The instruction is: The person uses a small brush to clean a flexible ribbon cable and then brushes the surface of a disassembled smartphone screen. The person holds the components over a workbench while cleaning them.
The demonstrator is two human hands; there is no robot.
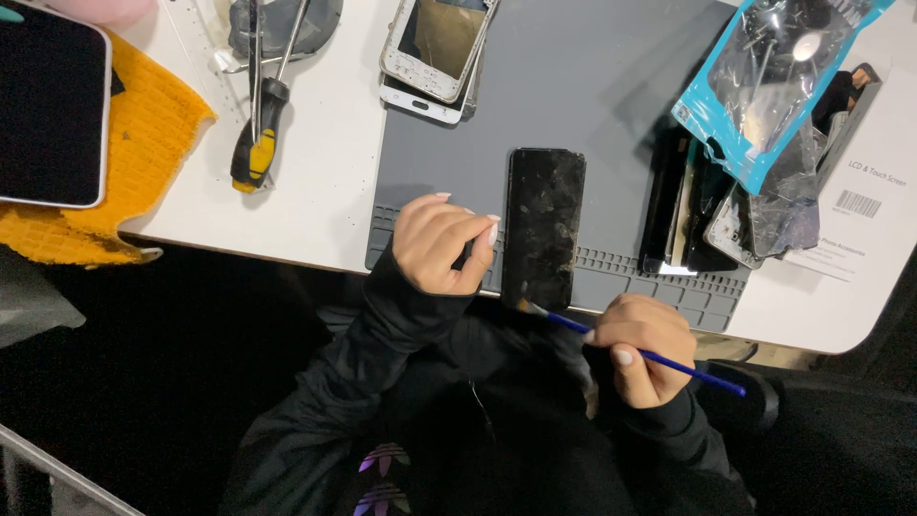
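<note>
**Dark phone brushed on the grey mat**

A white counter (325, 191) is seen from above, and a grey work mat (592, 96) is laid across its middle. All places below are given from the mat.

On the mat's near half a dark phone (543, 227) is laid flat, long side running away from the person, its glass mottled with smears. At the mat's far edge two pale phone frames (435, 53) are stacked. At its right edge a clump of dark phone parts (683, 205) is stood on edge, and a blue-edged clear bag (778, 81) is laid over them. Left of the mat, off it, a black-and-yellow screwdriver (256, 139) is laid on the counter; further left a dark tablet (48, 105) is rested on an orange cloth (153, 124).

The left hand (441, 244) is held at the phone's left edge, its grip pressed together against that edge. The right hand (642, 346) is closed in a pinching grip on a thin blue brush (669, 363), whose tip is touched to the phone's near corner.
</note>
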